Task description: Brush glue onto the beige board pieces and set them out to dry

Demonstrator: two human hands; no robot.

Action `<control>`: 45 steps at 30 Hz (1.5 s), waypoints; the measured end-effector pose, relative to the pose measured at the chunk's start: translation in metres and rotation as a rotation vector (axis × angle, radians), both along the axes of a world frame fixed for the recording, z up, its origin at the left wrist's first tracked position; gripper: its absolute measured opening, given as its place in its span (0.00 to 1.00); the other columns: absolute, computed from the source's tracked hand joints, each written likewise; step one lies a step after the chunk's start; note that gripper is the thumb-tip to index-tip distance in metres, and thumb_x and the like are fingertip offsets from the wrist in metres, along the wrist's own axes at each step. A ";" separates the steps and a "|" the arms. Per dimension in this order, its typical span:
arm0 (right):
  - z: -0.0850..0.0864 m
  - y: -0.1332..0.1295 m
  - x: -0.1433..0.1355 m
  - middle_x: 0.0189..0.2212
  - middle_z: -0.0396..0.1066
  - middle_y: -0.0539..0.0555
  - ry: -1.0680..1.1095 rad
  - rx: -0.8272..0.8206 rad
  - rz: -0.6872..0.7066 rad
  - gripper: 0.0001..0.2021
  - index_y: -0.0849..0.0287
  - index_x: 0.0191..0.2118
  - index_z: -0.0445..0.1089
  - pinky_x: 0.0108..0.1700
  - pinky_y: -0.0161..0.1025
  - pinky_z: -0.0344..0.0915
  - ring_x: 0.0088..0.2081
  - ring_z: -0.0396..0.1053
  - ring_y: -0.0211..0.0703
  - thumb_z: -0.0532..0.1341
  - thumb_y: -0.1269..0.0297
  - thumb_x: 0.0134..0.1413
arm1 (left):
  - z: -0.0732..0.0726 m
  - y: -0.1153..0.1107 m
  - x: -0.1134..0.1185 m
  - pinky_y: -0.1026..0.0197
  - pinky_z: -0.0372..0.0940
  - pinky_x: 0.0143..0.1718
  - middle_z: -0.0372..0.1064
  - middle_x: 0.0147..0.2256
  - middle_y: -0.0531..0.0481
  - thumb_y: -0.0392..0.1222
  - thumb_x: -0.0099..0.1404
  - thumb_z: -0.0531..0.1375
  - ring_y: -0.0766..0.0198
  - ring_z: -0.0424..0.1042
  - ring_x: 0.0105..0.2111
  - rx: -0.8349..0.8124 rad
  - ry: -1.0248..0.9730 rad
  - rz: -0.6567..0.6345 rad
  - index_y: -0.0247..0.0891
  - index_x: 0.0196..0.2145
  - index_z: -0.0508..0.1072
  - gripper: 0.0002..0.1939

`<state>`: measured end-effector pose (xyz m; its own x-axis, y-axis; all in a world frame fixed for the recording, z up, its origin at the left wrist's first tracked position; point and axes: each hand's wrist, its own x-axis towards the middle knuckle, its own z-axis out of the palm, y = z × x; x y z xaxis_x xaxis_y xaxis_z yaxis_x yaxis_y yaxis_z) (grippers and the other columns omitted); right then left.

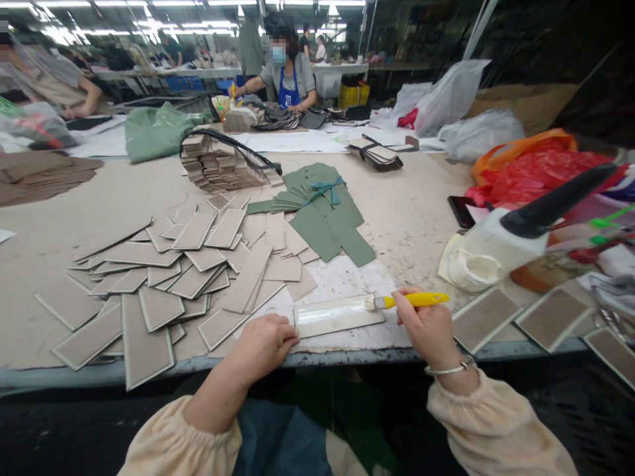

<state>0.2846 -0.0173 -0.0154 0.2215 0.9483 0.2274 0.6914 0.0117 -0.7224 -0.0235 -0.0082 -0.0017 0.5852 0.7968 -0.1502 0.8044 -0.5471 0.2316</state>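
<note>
Coating the panel (337, 319), which lay on paper (367, 277) near the edge of the table (411, 225), appeared to be the step in hand. The right hand (424, 327) was closed around the brush (387, 302); the left hand (268, 339), curled nearly closed, held the panel's left corner. Next, even strokes seemed required

From the person's head, one camera looks forward and down across the nearby table (411, 205).

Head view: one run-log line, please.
left hand: at left end of pale strip | right hand: holds yellow brush | bristles: on strip
</note>
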 end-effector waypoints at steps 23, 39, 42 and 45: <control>-0.011 -0.007 -0.094 0.18 0.69 0.47 0.607 -0.264 0.356 0.14 0.57 0.37 0.65 0.21 0.32 0.64 0.18 0.67 0.36 0.56 0.50 0.58 | 0.000 -0.002 0.002 0.62 0.60 0.34 0.73 0.29 0.47 0.43 0.67 0.53 0.61 0.71 0.33 -0.018 0.014 0.027 0.39 0.30 0.77 0.14; -0.007 -0.003 -0.007 0.14 0.67 0.47 0.211 -0.148 0.070 0.17 0.57 0.33 0.69 0.24 0.36 0.63 0.17 0.66 0.40 0.54 0.49 0.58 | 0.000 0.000 0.003 0.62 0.60 0.36 0.75 0.31 0.49 0.43 0.67 0.52 0.61 0.71 0.34 -0.083 0.016 0.061 0.41 0.31 0.77 0.14; -0.004 -0.001 0.006 0.16 0.69 0.48 0.061 -0.100 0.060 0.17 0.56 0.27 0.70 0.33 0.38 0.66 0.22 0.70 0.42 0.53 0.51 0.58 | 0.002 0.000 0.003 0.62 0.60 0.36 0.75 0.31 0.49 0.43 0.67 0.52 0.60 0.72 0.35 -0.088 0.022 0.077 0.41 0.32 0.77 0.14; -0.001 -0.001 0.013 0.20 0.72 0.50 0.011 -0.072 0.043 0.19 0.55 0.22 0.67 0.36 0.39 0.66 0.25 0.71 0.43 0.53 0.52 0.58 | 0.002 0.000 0.003 0.62 0.60 0.36 0.75 0.31 0.49 0.44 0.67 0.52 0.60 0.72 0.35 -0.086 0.027 0.077 0.41 0.32 0.77 0.14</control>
